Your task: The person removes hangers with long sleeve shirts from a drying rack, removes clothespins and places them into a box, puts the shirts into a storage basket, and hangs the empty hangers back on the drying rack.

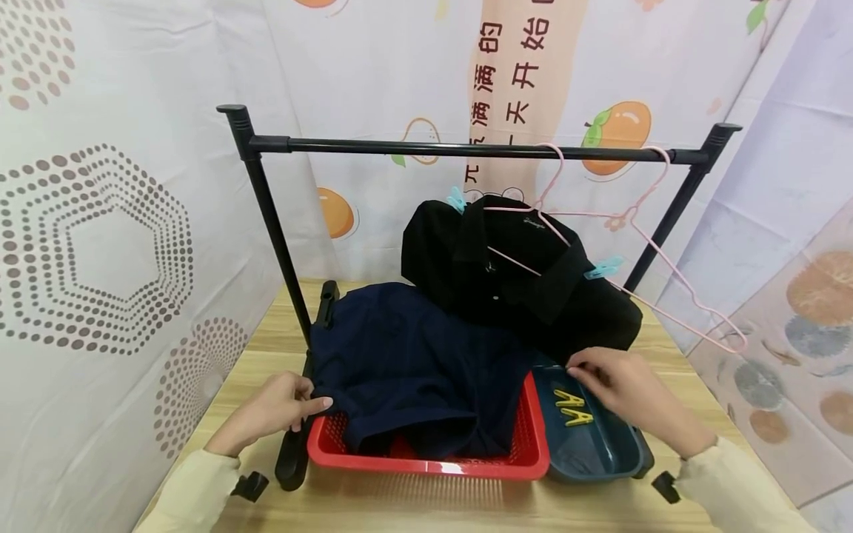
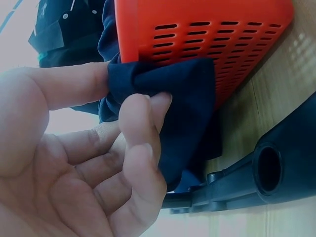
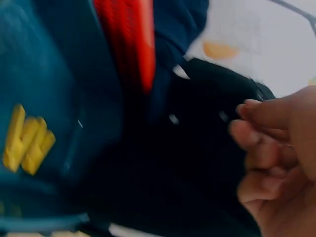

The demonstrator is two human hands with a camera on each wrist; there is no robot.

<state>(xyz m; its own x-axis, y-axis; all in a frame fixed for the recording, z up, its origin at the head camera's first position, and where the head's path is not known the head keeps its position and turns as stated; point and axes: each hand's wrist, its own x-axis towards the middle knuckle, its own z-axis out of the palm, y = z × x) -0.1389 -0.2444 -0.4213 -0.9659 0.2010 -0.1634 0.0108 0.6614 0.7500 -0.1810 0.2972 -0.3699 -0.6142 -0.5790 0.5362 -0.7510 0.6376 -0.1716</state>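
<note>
A navy garment lies spread over the red basket, its folds partly hiding the inside. At the basket's left end, my left hand pinches an edge of that garment; the left wrist view shows its thumb and fingers at the cloth. My right hand hovers over the blue bin, just below the black shirt. Its fingers are loosely curled, and nothing shows between them in the blurred right wrist view. Yellow clothespins lie inside the bin.
A black rack spans above the basket and bin. From its bar, a pink hanger carries the black shirt, fixed with blue clips. Another pink hanger hangs bare at right. The rack's left foot stands beside the basket.
</note>
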